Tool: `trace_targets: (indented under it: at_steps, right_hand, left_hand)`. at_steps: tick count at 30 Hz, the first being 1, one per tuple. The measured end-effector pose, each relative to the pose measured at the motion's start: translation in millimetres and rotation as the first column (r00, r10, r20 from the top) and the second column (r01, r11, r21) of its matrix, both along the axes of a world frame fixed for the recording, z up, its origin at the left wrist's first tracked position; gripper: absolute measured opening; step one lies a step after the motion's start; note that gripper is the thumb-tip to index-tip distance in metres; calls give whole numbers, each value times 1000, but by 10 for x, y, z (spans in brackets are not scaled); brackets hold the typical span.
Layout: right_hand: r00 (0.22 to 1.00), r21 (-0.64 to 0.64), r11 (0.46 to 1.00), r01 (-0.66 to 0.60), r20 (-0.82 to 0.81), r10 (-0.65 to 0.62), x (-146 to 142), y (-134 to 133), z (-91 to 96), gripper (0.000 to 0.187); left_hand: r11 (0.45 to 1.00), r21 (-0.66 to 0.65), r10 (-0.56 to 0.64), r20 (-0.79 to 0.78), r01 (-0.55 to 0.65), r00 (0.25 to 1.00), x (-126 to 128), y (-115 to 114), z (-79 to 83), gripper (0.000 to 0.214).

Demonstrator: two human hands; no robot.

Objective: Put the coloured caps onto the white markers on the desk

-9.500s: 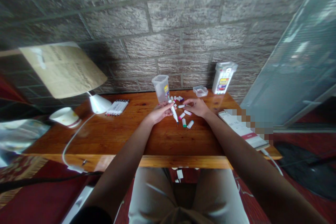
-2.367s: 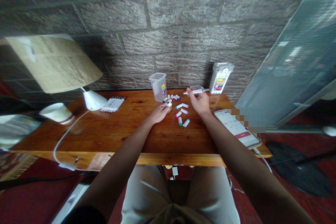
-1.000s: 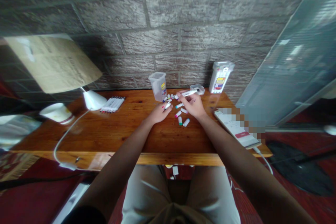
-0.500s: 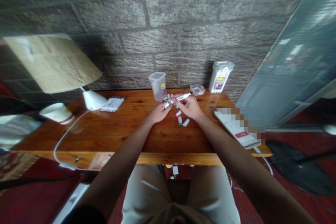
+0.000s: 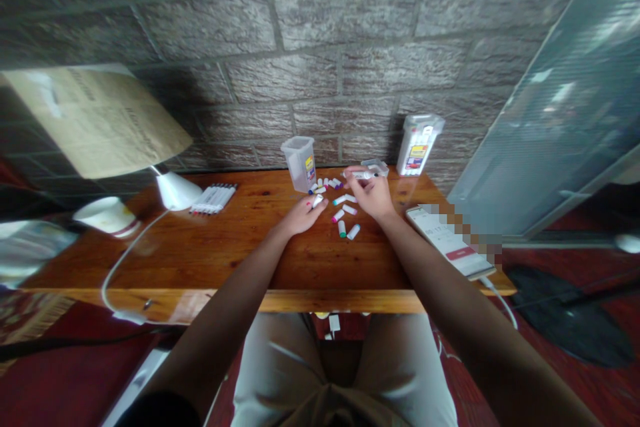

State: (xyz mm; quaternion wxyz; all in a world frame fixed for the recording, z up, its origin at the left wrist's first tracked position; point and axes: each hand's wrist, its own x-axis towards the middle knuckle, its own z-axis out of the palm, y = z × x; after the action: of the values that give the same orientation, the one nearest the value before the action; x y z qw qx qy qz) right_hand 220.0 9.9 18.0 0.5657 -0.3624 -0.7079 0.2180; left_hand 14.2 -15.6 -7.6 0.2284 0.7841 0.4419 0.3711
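Note:
My left hand [image 5: 300, 215] is closed around a small white marker cap [image 5: 317, 201] and rests on the wooden desk. To its right, my right hand [image 5: 374, 197] grips a white marker [image 5: 361, 175], held roughly level near a clear plastic lid [image 5: 383, 167]. Between the hands lie several loose marker caps, among them a green-ended cap [image 5: 342, 229], a pink-ended cap [image 5: 338, 216] and a purple-ended cap [image 5: 338, 183]. Just behind my left hand stands an open clear plastic box [image 5: 299, 167]. Fingers partly hide both held things.
A row of white markers [image 5: 215, 199] lies left, beside a lamp [image 5: 175, 190] and a paper cup [image 5: 107, 215]. At the back right stands a filled marker box [image 5: 419, 147]. A phone [image 5: 453, 243] with a cable lies at the right edge. A brick wall [image 5: 310, 73] rises behind.
My hands have come apart. The right one moved right and slightly back with the marker, while the cap stayed in my left hand. More loose caps are now visible between them.

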Motion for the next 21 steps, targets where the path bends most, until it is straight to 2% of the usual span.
trace_targets:
  at_steps: [3,6,11,21]
  right_hand:
    - [998,-44,997,58,-11,-59,34,47,-23,42]
    - [998,-46,998,40,-36,-41,-22,33,-44,41]
    - [999,-45,999,-13,-44,11,-111,-19,-55,41]
    - [996,-68,997,36,-83,-42,-69,28,-53,41]
  left_hand:
    - [999,-30,12,40,-11,999,4,-1,-17,47]
    - [999,-43,10,49,-8,999,7,-3,-20,47]
    - [1000,25,-5,33,4,999,19,-18,-1,46]
    - [999,54,5,-5,-5,1000,27,-29,20,45]
